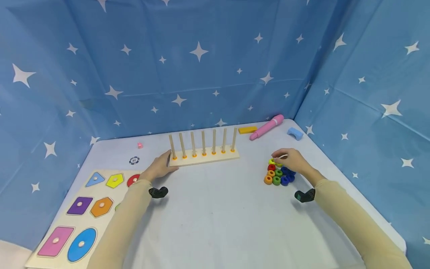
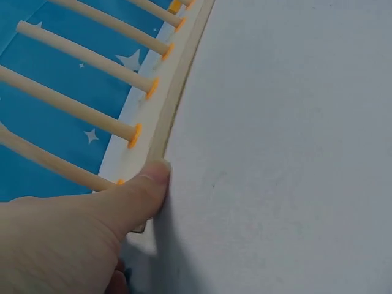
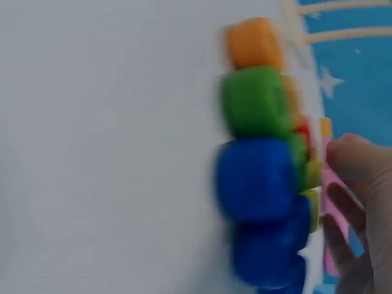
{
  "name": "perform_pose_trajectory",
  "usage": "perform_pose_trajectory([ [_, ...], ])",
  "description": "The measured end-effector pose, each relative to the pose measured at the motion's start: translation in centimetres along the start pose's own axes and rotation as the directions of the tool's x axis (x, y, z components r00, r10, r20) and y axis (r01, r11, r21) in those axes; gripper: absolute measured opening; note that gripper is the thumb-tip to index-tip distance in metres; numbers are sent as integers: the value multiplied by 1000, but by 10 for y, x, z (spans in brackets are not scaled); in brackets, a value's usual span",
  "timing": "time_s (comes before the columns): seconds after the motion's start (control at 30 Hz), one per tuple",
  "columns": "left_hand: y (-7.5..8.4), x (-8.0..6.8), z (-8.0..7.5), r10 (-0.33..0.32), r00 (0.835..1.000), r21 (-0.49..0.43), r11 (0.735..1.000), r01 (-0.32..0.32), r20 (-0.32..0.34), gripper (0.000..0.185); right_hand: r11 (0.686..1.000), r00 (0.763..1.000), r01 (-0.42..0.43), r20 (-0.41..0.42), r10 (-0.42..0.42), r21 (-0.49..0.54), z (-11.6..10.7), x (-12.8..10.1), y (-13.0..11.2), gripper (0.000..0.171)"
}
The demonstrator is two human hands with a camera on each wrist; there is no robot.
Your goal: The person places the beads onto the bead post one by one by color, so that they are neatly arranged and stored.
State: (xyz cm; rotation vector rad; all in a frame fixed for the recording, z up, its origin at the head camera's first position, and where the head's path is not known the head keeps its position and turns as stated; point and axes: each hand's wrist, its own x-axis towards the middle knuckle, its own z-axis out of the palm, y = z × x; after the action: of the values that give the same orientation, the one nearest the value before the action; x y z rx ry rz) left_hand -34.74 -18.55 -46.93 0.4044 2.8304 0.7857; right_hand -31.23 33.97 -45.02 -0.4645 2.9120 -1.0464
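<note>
My left hand (image 1: pixel 159 166) grips the left end of a wooden pegboard (image 1: pixel 205 158), which carries a row of several upright pegs with orange rings at their bases. In the left wrist view the thumb (image 2: pixel 144 187) lies along the board's front edge, and the other fingers are mostly hidden. My right hand (image 1: pixel 291 161) hovers over the far side of a group of coloured rings, close to a yellow ring (image 1: pixel 271 161). Orange ring (image 3: pixel 254 44), green ring (image 3: pixel 254 101) and blue ring (image 3: pixel 254 180) appear blurred in the right wrist view. No ring shows between the right thumb and fingers.
A shape puzzle board (image 1: pixel 85 220) lies at the left. Behind it are a black-and-white chip (image 1: pixel 134 160) and a small pink piece (image 1: pixel 140 145). Toward the back right lie a yellow block (image 1: pixel 247 130), a pink toy microphone (image 1: pixel 267 127) and a blue arch block (image 1: pixel 295 133).
</note>
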Motion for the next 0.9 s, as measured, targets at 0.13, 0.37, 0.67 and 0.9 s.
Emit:
perform_pose_trajectory([
  [0.13, 3, 0, -3, -40, 998, -13, 999, 41, 42, 88, 994, 995, 97, 12, -97, -53, 9, -8, 4, 19],
  [0.37, 2, 0, -4, -45, 999, -17, 999, 45, -4, 86, 964, 977, 213, 29, -211, -158, 11, -5, 6, 21],
  [0.67, 1, -3, -5, -26, 999, -1, 1000, 26, -19, 86, 954, 974, 217, 105, -199, -208, 8, -2, -1, 21],
  [0.9, -2, -5, -3, -18, 999, 1, 1000, 18, -26, 85, 965, 978, 200, 101, -185, -170, 13, -3, -1, 18],
])
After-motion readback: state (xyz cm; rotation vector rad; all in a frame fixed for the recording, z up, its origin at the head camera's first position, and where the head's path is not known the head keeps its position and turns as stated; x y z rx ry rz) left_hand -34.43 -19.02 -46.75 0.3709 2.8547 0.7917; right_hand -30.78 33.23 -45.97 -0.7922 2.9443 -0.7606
